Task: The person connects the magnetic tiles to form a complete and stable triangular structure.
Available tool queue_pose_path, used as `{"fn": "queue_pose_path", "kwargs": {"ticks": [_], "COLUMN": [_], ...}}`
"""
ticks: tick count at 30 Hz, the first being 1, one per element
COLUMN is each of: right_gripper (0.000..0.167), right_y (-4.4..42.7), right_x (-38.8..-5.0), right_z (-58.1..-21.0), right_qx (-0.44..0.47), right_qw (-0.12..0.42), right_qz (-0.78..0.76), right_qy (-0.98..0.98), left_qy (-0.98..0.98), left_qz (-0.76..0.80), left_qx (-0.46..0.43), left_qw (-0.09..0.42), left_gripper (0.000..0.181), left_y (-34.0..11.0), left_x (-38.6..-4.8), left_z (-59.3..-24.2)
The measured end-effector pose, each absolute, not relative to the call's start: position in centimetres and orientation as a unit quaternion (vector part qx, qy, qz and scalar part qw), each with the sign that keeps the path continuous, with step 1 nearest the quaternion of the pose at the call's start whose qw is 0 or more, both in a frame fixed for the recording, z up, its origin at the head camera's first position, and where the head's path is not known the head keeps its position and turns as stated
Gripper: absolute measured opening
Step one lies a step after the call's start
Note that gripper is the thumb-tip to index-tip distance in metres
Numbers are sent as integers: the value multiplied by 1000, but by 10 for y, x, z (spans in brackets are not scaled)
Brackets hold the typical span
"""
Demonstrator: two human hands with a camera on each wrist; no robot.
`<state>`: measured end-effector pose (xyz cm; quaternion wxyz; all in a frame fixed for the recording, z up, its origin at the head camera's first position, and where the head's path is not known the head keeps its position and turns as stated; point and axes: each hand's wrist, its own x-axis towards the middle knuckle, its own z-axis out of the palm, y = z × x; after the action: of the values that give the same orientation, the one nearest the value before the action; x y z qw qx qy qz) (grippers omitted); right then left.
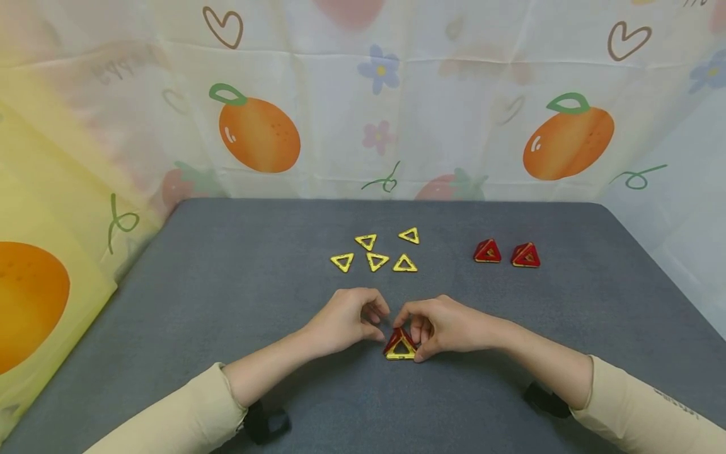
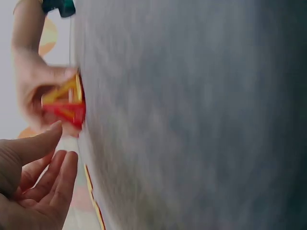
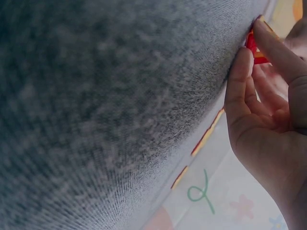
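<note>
A small pyramid of red and yellow triangular frame tiles [image 1: 401, 347] stands on the grey table, with a yellow face toward me. My right hand [image 1: 454, 325] pinches it, index finger at the top and thumb by the lower right corner. Just left of the pyramid is my left hand [image 1: 348, 318], its fingers loosely bent and holding nothing. The left wrist view shows a gap between the left hand [image 2: 41, 177] and the pyramid [image 2: 67, 103]. In the right wrist view, the right hand's fingers partly hide the pyramid [image 3: 251, 44].
Several flat yellow triangular tiles [image 1: 377, 261] lie beyond my hands on the table [image 1: 255, 271]. Two red pyramids [image 1: 487, 251] stand side by side at the back right. A patterned curtain [image 1: 334, 126] hangs behind the table's far edge.
</note>
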<state>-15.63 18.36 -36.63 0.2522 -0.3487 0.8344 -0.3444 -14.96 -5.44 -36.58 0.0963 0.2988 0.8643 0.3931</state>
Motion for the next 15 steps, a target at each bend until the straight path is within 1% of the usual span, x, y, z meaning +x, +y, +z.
{"fn": "queue_pose_path", "kwargs": {"ticks": [9,15], "right_gripper": [44,44], "right_y": [184,184], "right_x": [-157,-157], "right_z": [-367,-367], "right_qx": [-348,-348], "right_qw": [255,255], "right_qz": [-344,-343], "right_qy": [834,834], "left_qy": [889,899], "left_qz": [408,410], "left_qx": [202,153], "left_qw": [53,15], "left_gripper": [23,27], "left_y": [-73,-88], "left_x": [-182,-202], "left_z": [-359,-356]}}
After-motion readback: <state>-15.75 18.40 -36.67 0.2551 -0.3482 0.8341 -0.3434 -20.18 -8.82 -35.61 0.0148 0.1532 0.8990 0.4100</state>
